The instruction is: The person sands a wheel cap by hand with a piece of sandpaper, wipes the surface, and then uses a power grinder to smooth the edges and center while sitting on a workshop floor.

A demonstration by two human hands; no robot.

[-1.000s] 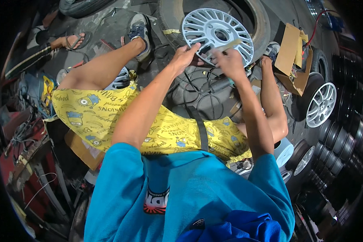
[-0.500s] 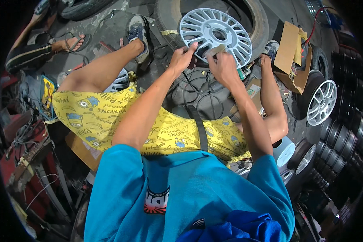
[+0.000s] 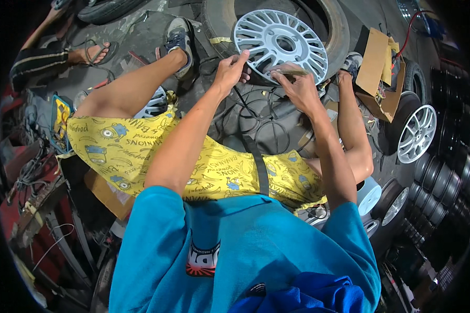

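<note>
A pale grey-blue multi-spoke alloy wheel (image 3: 272, 46) leans tilted on a big tire (image 3: 339, 32) lying in front of me. My left hand (image 3: 229, 74) is closed on the wheel's near left edge, thumb on the upper face and fingers below. At the near edge, my right hand (image 3: 301, 93) pinches a thin tan-brown folded strip (image 3: 292, 72), which looks like sandpaper. The strip lies close against the wheel's rim; whether it touches is hard to tell.
Cables (image 3: 266, 122) coil on the floor between my legs. To the right stand an open cardboard box (image 3: 372, 60), a silver wheel (image 3: 418, 133) and stacks of dark rims (image 3: 444, 177). At the upper left is another person's sandaled foot (image 3: 96, 53).
My right hand has turned and shifted slightly right and down, so the strip now lies flatter. My left hand has slid a little left along the rim. The wheel barely moves.
</note>
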